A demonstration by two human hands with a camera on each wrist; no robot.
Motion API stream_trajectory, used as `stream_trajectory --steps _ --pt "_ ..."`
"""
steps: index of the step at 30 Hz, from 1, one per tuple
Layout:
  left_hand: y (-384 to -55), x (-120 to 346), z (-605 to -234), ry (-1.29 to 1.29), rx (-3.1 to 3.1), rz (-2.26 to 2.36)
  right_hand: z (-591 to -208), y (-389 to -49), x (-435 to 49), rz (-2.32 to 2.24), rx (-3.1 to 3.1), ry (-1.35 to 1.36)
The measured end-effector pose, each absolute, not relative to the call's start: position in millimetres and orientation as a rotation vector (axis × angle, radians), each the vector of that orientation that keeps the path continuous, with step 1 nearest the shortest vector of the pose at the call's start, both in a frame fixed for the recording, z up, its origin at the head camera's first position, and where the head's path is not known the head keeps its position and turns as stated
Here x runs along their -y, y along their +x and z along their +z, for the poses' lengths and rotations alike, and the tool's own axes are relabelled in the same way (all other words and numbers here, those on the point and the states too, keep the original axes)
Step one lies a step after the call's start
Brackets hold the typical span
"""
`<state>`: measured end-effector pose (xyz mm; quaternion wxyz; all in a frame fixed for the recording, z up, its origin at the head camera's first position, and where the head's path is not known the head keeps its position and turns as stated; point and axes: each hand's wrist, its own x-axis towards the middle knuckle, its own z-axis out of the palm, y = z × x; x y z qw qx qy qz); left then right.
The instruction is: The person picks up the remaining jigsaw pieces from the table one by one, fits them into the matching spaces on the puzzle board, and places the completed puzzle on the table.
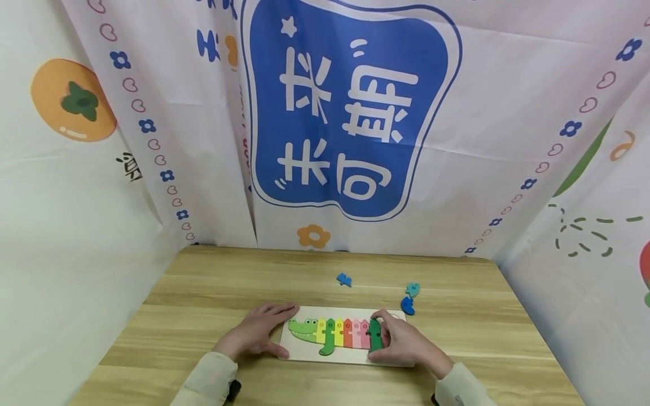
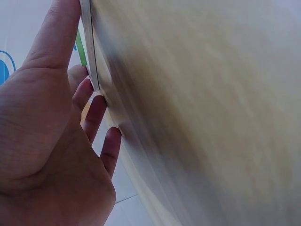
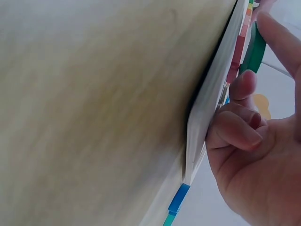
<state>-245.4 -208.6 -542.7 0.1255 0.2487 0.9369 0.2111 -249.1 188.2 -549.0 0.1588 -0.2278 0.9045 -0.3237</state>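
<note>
A pale wooden puzzle board (image 1: 299, 354) lies on the table with a crocodile picture on it. The light green head (image 1: 303, 329) and several coloured body pieces, yellow through pink, sit in a row. My right hand (image 1: 401, 340) pinches a dark green puzzle piece (image 1: 374, 335) between thumb and fingers, beside the pink end of the row. In the right wrist view that green piece (image 3: 254, 49) stands tilted over the board. My left hand (image 1: 259, 331) rests at the board's left end, fingers spread, thumb by the near corner and fingertips by the far one.
A blue piece (image 1: 344, 279) lies behind the board. To the right, a teal piece (image 1: 413, 289) and a darker blue piece (image 1: 407, 305) lie close together near the far right corner. Printed fabric (image 1: 431, 225) hangs behind and beside the wooden table (image 1: 203, 276).
</note>
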Motion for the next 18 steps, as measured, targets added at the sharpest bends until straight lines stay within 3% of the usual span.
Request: stream_trajectory --steps 18 --pt "-244.4 209.6 -543.0 0.751 -2.735 0.615 -548.5 -250.2 -186.5 -0.9 -2.581 -0.645"
